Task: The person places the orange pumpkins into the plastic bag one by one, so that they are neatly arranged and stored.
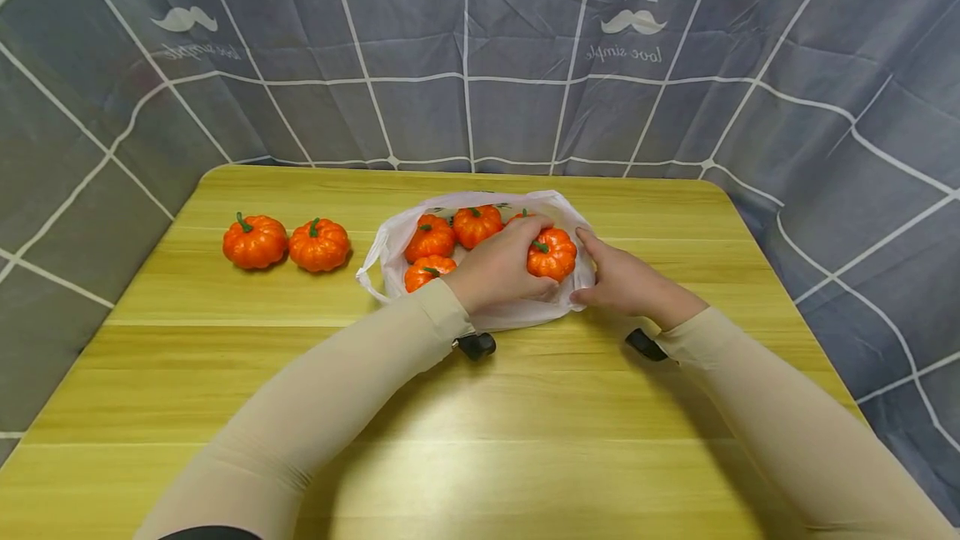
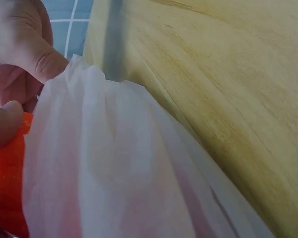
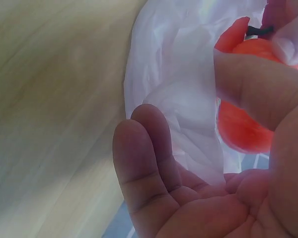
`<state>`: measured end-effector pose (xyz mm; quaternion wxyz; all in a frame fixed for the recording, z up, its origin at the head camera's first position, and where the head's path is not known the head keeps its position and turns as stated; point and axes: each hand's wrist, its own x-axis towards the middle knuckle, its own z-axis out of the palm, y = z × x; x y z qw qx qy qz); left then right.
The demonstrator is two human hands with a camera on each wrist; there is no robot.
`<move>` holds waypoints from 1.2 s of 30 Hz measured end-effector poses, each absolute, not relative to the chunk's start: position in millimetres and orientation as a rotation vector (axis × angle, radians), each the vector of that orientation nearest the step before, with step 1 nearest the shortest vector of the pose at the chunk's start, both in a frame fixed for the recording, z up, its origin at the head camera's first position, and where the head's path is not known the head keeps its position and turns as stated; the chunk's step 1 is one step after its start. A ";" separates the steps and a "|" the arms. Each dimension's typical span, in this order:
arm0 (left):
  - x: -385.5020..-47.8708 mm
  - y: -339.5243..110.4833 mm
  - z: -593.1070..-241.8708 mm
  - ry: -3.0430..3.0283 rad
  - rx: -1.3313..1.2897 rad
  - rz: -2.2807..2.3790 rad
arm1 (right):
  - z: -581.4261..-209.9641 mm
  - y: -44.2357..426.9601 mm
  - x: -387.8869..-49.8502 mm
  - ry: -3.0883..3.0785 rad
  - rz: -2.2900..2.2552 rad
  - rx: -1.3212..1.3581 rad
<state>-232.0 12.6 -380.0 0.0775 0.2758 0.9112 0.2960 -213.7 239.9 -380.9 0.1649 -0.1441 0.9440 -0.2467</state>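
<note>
Small orange pumpkins with green stems are in a white plastic bag (image 1: 517, 317) lying open on the table. My left hand (image 1: 501, 267) reaches over the bag and holds one pumpkin (image 1: 557, 253) at the bag's right end. In the right wrist view that pumpkin (image 3: 246, 126) is inside the bag's mouth, with the left thumb on it. My right hand (image 1: 626, 277) pinches the bag's right rim, its thumb inside and fingers outside. Other pumpkins (image 1: 431, 238) sit in the left and back of the bag; the left hand partly covers one.
Two more pumpkins, one farther left (image 1: 255, 242) and one nearer the bag (image 1: 319, 245), stand on the wooden table (image 1: 525, 440). A bag handle (image 1: 365, 273) loops out on the left. Grey checked cloth (image 1: 525, 123) hangs around the table's back and sides.
</note>
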 end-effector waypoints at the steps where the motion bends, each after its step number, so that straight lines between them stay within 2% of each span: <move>1: -231.8 13.1 -380.2 2.739 0.815 0.870 | -380.7 240.1 -214.0 2.686 -0.705 -0.412; 8: -231.6 11.5 -380.6 2.782 0.703 0.816 | -379.3 241.0 -214.1 2.681 -0.699 -0.410; 23: -232.1 13.6 -385.6 2.730 0.876 0.738 | -378.3 240.4 -213.8 2.676 -0.681 -0.401; 36: -228.4 15.4 -389.8 2.794 0.873 0.519 | -380.8 239.5 -212.4 2.709 -0.664 -0.409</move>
